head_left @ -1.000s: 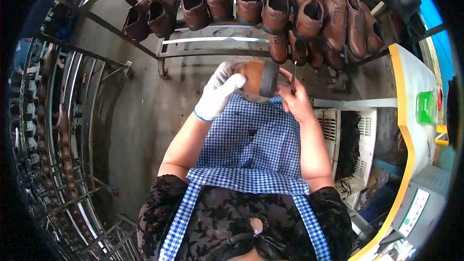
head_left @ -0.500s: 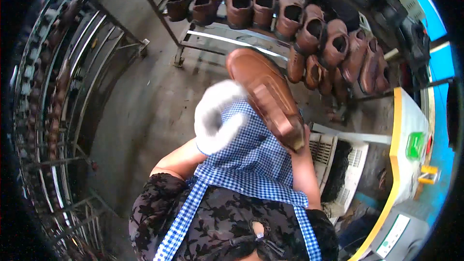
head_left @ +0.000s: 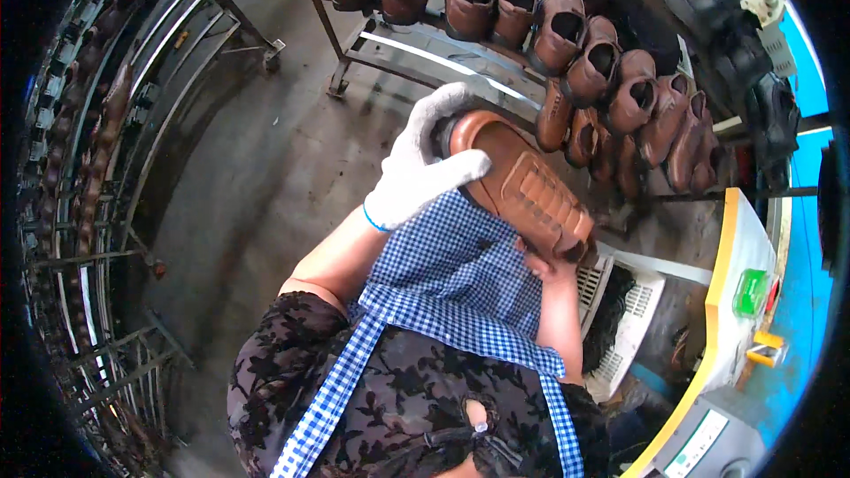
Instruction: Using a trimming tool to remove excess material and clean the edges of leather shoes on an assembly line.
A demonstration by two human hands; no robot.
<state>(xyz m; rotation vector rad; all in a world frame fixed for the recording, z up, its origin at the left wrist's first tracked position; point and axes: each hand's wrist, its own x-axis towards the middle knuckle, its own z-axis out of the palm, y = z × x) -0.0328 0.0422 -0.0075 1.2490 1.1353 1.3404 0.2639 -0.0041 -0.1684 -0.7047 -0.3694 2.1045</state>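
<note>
A brown leather shoe [head_left: 522,177] with a banded, woven-look upper hangs in front of my apron, its toe up and to the left. My left hand [head_left: 425,159], in a white knit glove, curls round the toe. Its thumb lies across the upper and its fingers reach behind the far side. A dark patch shows between glove and toe; I cannot make out what it is. My bare right hand [head_left: 542,261] holds the heel end from below, its fingers partly hidden by the shoe.
Brown shoes [head_left: 562,26] line a metal rack [head_left: 443,57] ahead. Black shoes [head_left: 753,62] stand at far right. A tall rack [head_left: 133,115] curves along the left. At right are a white crate [head_left: 633,327] and a yellow-edged panel [head_left: 722,292].
The shoe has moved down and right and turned, showing more of its banded upper. My left hand, blurred beside the shoe before, has risen and now closes round the toe.
</note>
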